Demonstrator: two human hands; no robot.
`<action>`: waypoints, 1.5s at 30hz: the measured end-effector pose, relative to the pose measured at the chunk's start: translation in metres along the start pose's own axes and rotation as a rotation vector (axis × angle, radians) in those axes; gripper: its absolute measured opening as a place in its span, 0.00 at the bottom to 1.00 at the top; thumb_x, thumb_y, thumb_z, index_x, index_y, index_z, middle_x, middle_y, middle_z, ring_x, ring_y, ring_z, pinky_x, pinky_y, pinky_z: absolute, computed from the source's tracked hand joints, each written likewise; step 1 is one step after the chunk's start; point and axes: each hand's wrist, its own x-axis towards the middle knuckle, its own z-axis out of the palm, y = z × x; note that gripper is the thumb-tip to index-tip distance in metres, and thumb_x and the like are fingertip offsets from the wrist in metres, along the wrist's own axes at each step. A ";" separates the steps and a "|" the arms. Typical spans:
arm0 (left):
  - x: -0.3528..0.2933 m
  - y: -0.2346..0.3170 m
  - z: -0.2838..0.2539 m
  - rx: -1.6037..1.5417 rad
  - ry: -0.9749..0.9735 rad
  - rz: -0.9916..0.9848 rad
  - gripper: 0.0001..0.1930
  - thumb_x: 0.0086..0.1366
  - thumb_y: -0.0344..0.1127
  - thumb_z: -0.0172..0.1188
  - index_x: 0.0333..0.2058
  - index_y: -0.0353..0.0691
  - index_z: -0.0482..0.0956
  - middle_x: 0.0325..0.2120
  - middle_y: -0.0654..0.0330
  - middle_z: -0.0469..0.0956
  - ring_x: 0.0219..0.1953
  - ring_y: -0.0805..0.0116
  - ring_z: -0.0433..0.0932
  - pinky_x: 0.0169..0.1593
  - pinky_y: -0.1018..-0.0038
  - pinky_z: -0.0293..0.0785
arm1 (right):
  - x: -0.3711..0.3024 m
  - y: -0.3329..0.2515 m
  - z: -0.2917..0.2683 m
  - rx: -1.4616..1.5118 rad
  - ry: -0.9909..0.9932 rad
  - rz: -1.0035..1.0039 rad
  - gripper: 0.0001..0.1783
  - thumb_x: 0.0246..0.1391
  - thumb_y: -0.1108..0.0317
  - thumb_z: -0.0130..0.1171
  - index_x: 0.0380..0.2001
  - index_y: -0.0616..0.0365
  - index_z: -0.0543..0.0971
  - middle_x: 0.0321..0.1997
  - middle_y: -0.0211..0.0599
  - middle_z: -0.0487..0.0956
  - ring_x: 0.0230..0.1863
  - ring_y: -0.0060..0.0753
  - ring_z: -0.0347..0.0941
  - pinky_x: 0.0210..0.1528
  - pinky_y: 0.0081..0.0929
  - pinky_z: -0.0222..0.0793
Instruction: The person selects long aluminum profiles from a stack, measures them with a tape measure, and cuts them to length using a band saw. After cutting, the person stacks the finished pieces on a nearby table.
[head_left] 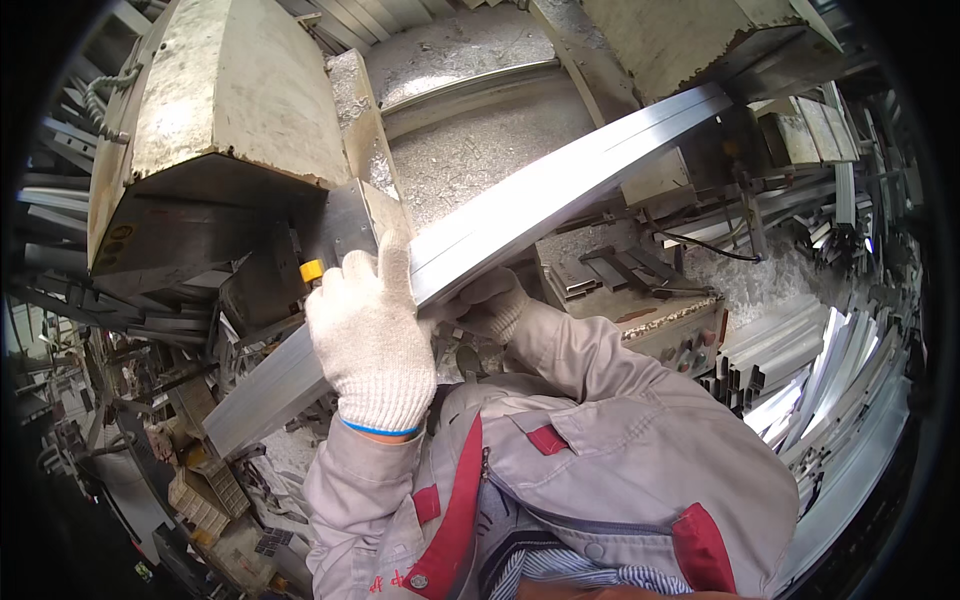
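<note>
A long silver aluminium profile (560, 200) lies slantwise before me, from the lower left up to the far right. My left hand (375, 335), in a white knitted glove with a blue cuff edge, lies across its top face with the fingers bent over the far edge. Lower and to the right, my gloved right hand (495, 302) grips the near edge from underneath; the profile hides part of its fingers. Just beyond my left fingertips, a small yellow knob (312, 270) sticks out by the left machine housing (240, 90).
Another machine housing (700, 40) stands at the far right, close to the profile's far end. Between the housings, a bed (480, 150) is strewn with metal chips. Short dark offcuts (640, 270) lie on a ledge at right. Stacked profiles (830, 390) fill the right side.
</note>
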 end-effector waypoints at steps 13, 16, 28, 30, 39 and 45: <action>0.037 -0.066 0.045 -0.721 -0.566 0.159 0.54 0.56 0.38 0.86 0.78 0.40 0.66 0.63 0.45 0.82 0.62 0.54 0.84 0.65 0.64 0.79 | -0.048 0.044 0.017 0.042 0.196 -0.107 0.09 0.60 0.76 0.71 0.29 0.52 0.82 0.28 0.28 0.77 0.20 0.23 0.67 0.23 0.22 0.66; 0.051 -0.071 0.074 -1.081 -0.702 0.251 0.53 0.60 0.38 0.85 0.78 0.31 0.63 0.65 0.52 0.81 0.62 0.67 0.81 0.65 0.68 0.80 | -0.057 0.046 0.033 0.042 0.410 -0.138 0.07 0.61 0.73 0.72 0.33 0.51 0.82 0.30 0.28 0.78 0.19 0.22 0.66 0.20 0.19 0.64; 0.080 -0.087 0.142 -1.124 -0.980 0.186 0.52 0.65 0.43 0.83 0.79 0.34 0.61 0.65 0.50 0.80 0.65 0.62 0.79 0.69 0.66 0.76 | -0.046 0.052 0.051 0.014 0.665 -0.255 0.09 0.61 0.67 0.74 0.40 0.54 0.84 0.34 0.31 0.81 0.19 0.22 0.65 0.16 0.17 0.60; 0.081 -0.087 0.145 -1.062 -0.968 0.181 0.52 0.66 0.43 0.83 0.79 0.34 0.61 0.65 0.50 0.80 0.65 0.62 0.79 0.69 0.65 0.76 | -0.043 0.052 0.048 0.016 0.644 -0.259 0.09 0.62 0.67 0.74 0.41 0.54 0.84 0.34 0.31 0.81 0.19 0.22 0.65 0.16 0.17 0.60; 0.068 -0.087 0.163 -1.234 -0.923 0.181 0.48 0.68 0.40 0.80 0.79 0.34 0.63 0.63 0.48 0.81 0.64 0.61 0.80 0.68 0.64 0.77 | -0.051 0.056 0.043 -0.069 0.627 -0.308 0.09 0.62 0.67 0.74 0.42 0.57 0.85 0.32 0.31 0.82 0.20 0.22 0.68 0.17 0.18 0.60; 0.073 -0.086 0.156 -1.156 -0.951 0.158 0.47 0.69 0.41 0.79 0.78 0.34 0.63 0.63 0.48 0.81 0.64 0.62 0.80 0.68 0.65 0.77 | -0.048 0.058 0.038 -0.079 0.587 -0.333 0.09 0.63 0.63 0.74 0.41 0.56 0.87 0.33 0.31 0.84 0.20 0.21 0.70 0.18 0.19 0.61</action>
